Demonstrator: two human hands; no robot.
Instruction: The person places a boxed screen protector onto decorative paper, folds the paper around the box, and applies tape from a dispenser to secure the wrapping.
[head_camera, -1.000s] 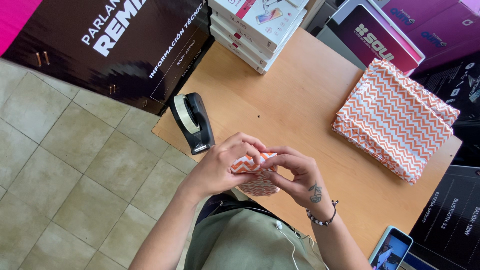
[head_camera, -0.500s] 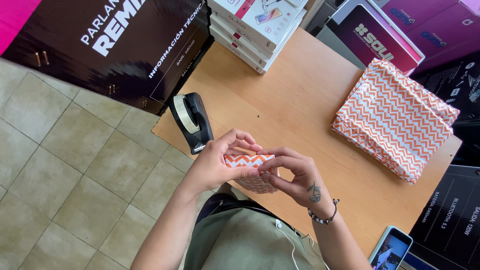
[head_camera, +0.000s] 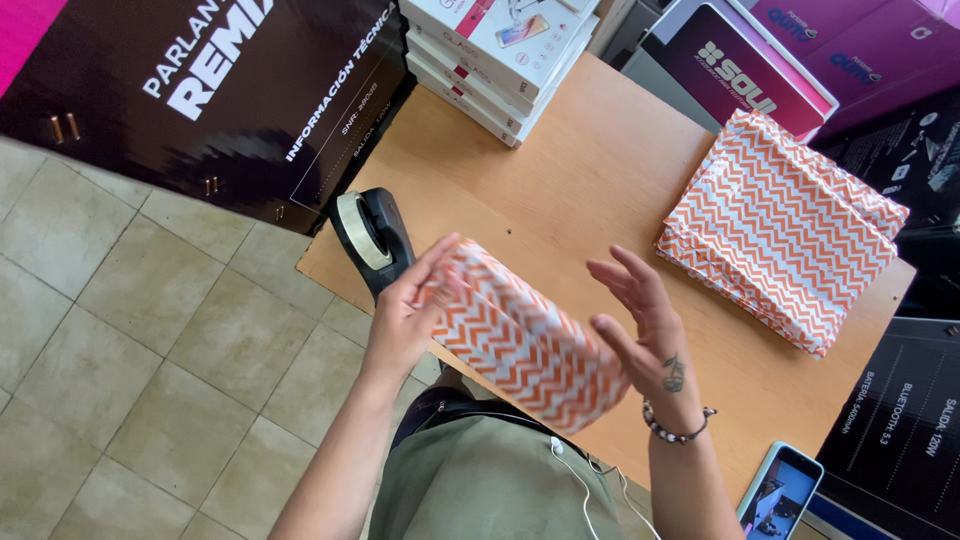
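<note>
My left hand (head_camera: 408, 310) grips one end of a small box wrapped in orange-and-white zigzag paper (head_camera: 525, 340), held up above the near edge of the wooden table (head_camera: 590, 190). At the parcel's other end my right hand (head_camera: 640, 320) is spread, fingers apart, close to the parcel but holding nothing. A black tape dispenser (head_camera: 370, 235) stands just behind my left hand at the table's left corner.
A stack of zigzag wrapping sheets (head_camera: 780, 230) lies at the table's right. White flat boxes (head_camera: 500, 50) are piled at the back. Large dark cartons (head_camera: 200, 100) stand to the left, purple boxes (head_camera: 760, 60) behind. A phone (head_camera: 780, 490) lies at the near right.
The parcel has been lifted and turned toward the camera. My right hand has let go of it and spread apart; before, both hands were pinched on it low at the table edge.
</note>
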